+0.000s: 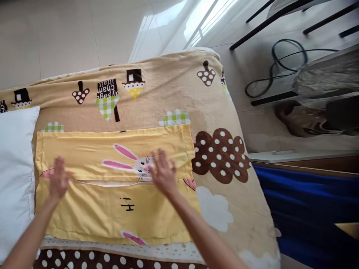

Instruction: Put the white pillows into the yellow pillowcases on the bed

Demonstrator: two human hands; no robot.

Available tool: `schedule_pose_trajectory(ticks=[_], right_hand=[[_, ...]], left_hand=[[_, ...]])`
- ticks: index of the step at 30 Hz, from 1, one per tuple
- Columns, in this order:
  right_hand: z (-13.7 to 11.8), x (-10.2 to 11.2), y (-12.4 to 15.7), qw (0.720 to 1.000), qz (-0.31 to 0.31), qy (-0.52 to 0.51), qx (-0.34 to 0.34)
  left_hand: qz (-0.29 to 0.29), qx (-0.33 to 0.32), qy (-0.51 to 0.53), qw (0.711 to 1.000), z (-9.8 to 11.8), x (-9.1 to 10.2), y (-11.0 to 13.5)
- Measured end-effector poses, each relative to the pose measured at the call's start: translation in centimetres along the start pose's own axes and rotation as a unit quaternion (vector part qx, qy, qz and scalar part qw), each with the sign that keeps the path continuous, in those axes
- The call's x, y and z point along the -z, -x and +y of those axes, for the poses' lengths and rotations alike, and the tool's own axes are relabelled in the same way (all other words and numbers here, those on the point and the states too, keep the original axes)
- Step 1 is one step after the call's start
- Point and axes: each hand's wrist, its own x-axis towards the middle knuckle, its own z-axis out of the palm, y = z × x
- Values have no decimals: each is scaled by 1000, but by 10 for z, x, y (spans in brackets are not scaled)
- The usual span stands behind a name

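Observation:
A yellow pillowcase (92, 213) with rabbit prints lies flat in front of me. A long slit, with a pale edge showing, runs across its middle between my hands. My left hand (58, 179) is over its left part, fingers stretched out and slightly blurred. Near the printed rabbit face, my right hand (163, 173) is spread over the right part of the cloth. Nothing is gripped in either hand. Whether the palms press on the fabric or hover just above it, I cannot tell.
A white pillow (17, 168) lies at the left, beside the pillowcase. Underneath is a beige patterned blanket (179, 86) on a bed. On the tiled floor at right are a coiled cable (272, 74), dark metal legs (252, 26) and blue cloth (305, 201).

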Motion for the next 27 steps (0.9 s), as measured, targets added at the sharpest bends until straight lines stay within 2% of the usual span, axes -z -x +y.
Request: schedule_pose_trajectory(ticks=[2, 3, 5, 7, 12, 15, 17, 19, 22, 24, 27], right_hand=[[-64, -19, 19, 996, -46, -15, 73], [-86, -28, 26, 993, -67, -25, 97], [-104, -40, 38, 989, -81, -34, 116], [-85, -43, 48, 993, -67, -18, 95], [25, -20, 81, 998, -51, 37, 20], [62, -10, 100, 996, -28, 48, -74], [67, -8, 111, 992, -16, 36, -120], [64, -6, 125, 986, -7, 16, -168], [54, -4, 162, 960, 24, 3, -280], [51, -2, 195, 947, 21, 7, -321], [56, 4, 241, 936, 11, 25, -350]], left_hand=[[-69, -60, 9, 996, 45, -25, 27], [-78, -62, 5, 995, 59, -37, 37], [-71, -40, -17, 997, 66, -51, 51], [-51, -1, -44, 998, 45, -54, 59], [9, 105, -74, 992, -38, -28, 72], [41, 167, -82, 982, -64, -12, 79], [27, 159, -78, 984, -71, -4, 88], [13, 130, -69, 989, -74, 0, 108], [24, 137, -39, 989, -74, 0, 160], [36, 185, 0, 982, -75, -5, 201], [34, 348, 16, 937, -81, -11, 248]])
